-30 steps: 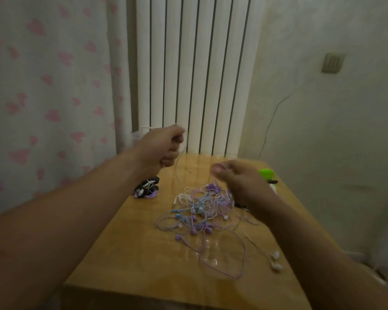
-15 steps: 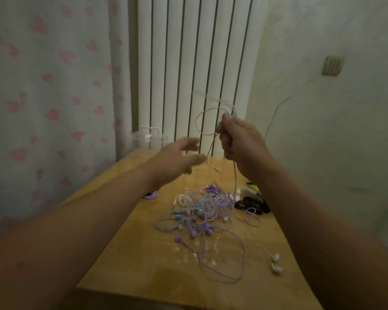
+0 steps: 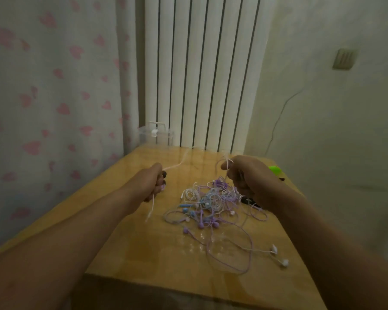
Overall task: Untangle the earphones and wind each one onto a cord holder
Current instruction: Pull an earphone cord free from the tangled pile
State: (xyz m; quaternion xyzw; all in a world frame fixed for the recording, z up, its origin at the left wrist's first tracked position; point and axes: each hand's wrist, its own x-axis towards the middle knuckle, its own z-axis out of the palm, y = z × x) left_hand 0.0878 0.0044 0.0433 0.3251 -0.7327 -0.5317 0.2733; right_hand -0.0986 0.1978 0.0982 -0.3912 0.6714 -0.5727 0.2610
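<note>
Item 1, left hand [image 3: 152, 183]: half a second ago I see it open and reaching. Now its fingers are curled round a white cord [image 3: 175, 167], low over the table [image 3: 143, 242]. One end of the cord hangs free below the fist. The other runs up and away toward the far edge.

Item 2, right hand [image 3: 253, 182]: it was raised with a loop of cord. Now it is lowered, well apart from the left, with thumb and fingers pinching a white strand. That strand drops toward the pile, and I cannot tell whether it is free of it.

Item 3, tangle of earphones [image 3: 213, 198]: white, blue and purple, on the table between the hands, unchanged. A pair of white earbuds [image 3: 279, 257] lies off to its right.

Item 4, black cord holders [image 3: 248, 200]: just beside the pile, partly hidden by the right hand.

Item 5, clear box [image 3: 157, 136]: at the far edge.

Reading: I judge one white earphone is being drawn out between the hands. Winding is not begun, and most of the pile is left.
</note>
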